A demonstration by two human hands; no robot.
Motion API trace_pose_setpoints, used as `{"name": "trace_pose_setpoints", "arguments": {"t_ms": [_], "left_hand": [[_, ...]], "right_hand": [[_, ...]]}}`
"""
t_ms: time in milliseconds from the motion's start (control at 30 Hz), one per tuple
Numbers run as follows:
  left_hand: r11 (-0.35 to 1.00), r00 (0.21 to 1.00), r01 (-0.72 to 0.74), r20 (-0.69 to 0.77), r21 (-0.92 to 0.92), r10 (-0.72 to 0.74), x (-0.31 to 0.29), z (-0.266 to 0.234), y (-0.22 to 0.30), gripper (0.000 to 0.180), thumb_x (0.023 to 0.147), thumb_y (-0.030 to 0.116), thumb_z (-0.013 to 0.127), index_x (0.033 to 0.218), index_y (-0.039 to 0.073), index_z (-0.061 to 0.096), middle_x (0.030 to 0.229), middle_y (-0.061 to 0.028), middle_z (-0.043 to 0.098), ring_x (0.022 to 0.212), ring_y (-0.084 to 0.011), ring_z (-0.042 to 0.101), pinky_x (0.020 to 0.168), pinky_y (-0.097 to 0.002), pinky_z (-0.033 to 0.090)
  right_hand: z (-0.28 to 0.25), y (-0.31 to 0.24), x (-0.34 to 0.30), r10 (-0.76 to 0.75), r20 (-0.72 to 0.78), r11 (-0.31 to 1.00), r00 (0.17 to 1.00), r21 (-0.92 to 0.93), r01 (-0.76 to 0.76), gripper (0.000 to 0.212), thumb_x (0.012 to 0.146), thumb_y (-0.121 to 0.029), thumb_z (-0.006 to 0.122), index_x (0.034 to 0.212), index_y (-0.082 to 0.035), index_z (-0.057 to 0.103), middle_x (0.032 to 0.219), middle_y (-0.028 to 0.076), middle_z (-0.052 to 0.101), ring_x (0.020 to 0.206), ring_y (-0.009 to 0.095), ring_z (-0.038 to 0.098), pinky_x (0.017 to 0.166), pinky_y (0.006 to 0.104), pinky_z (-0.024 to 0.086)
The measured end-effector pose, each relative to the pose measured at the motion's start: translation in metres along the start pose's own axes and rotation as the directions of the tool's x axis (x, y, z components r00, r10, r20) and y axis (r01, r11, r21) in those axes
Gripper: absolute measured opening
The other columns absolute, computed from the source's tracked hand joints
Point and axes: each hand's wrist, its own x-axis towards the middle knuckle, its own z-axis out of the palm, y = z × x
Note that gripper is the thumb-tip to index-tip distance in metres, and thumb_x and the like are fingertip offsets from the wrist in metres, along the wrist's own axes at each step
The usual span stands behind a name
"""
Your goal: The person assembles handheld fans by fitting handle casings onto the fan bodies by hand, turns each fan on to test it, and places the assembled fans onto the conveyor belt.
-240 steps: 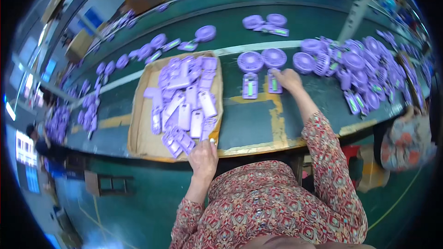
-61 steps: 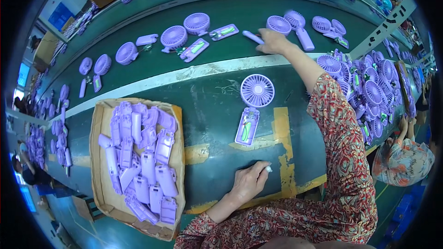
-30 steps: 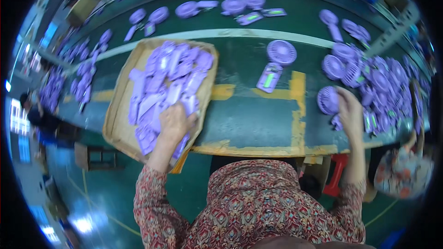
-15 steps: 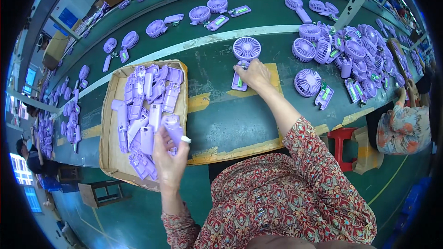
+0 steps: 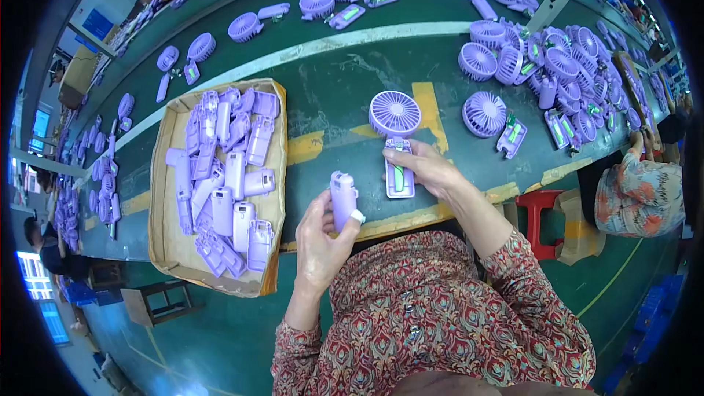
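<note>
My left hand [image 5: 315, 249] is closed round a purple handle cover [image 5: 342, 196], held upright just over the table's near edge. A white wrap sits on the tip of that thumb. To its right, my right hand [image 5: 434, 169] grips a purple handheld fan [image 5: 395, 113] by its handle, fingers on the right side and thumb across the top. The handle is open, with a green-and-white part inside; the round grille points away from me. Left of my hands is a cardboard tray [image 5: 276, 253] of loose purple handle covers [image 5: 233, 173].
A big heap of purple fans [image 5: 565, 77] lies at the right, with a single open fan [image 5: 484, 114] nearer me. More fans run along the far side past a white strip [image 5: 323, 45]. A red stool [image 5: 539, 224] and a co-worker [image 5: 639, 198] are at the right.
My left hand has moved right, away from the tray, bringing the handle cover beside the fan. My right hand has drawn the fan nearer to me.
</note>
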Motion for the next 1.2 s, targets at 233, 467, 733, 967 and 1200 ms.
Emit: {"name": "trace_pose_setpoints", "arguments": {"t_ms": [233,467,733,967,1200], "left_hand": [[0.907,0.979,-0.192,0.008,0.374,0.204,0.005,0.031,0.009,0.054,0.075,0.008,0.067,0.121,-0.010,0.048,0.095,-0.0200,0.064,0.079,-0.0191,0.065,0.067,-0.0297,0.053],[0.788,0.988,-0.152,0.062,0.597,0.143,0.015,0.056,0.031,0.055,0.073,0.020,0.067,0.118,-0.009,0.051,0.090,-0.0247,0.063,0.073,-0.0328,0.065,0.064,-0.0379,0.052],[0.704,0.984,-0.174,0.098,0.688,0.148,0.022,0.069,0.029,0.055,0.072,0.020,0.067,0.116,-0.009,0.053,0.082,-0.0243,0.062,0.067,-0.0359,0.064,0.059,-0.0415,0.052],[0.637,0.960,-0.272,0.158,0.721,0.231,0.023,0.070,0.023,0.051,0.074,0.024,0.067,0.112,-0.008,0.055,0.078,-0.0193,0.061,0.054,-0.0327,0.062,0.045,-0.0414,0.050],[0.635,0.965,-0.260,0.192,0.727,0.176,0.021,0.066,0.025,0.056,0.070,0.022,0.071,0.112,-0.012,0.055,0.074,-0.0204,0.061,0.056,-0.0314,0.062,0.049,-0.0383,0.050]], "right_hand": [[0.006,0.029,-0.026,-0.030,0.171,0.894,0.985,0.446,-0.050,0.030,0.091,-0.017,0.055,0.118,-0.003,0.049,0.107,0.009,0.060,0.097,0.017,0.059,0.088,0.0347,0.049],[0.006,0.028,-0.036,-0.066,0.211,0.862,0.975,0.504,-0.051,0.035,0.092,-0.014,0.044,0.125,-0.004,0.045,0.117,0.008,0.054,0.108,0.018,0.052,0.097,0.0368,0.039],[0.002,0.027,-0.034,-0.057,0.246,0.855,0.968,0.513,-0.080,0.043,0.086,-0.007,0.040,0.130,-0.004,0.040,0.122,0.008,0.049,0.112,0.017,0.048,0.098,0.0356,0.037],[0.000,0.029,-0.032,-0.063,0.310,0.877,0.949,0.471,-0.096,0.058,0.083,-0.006,0.045,0.138,0.000,0.027,0.132,0.011,0.042,0.124,0.021,0.040,0.107,0.0366,0.029],[0.003,0.027,-0.035,-0.083,0.309,0.945,0.948,0.326,-0.024,0.056,0.088,-0.007,0.044,0.140,-0.003,0.026,0.131,0.009,0.041,0.123,0.019,0.038,0.106,0.0342,0.029]]}}
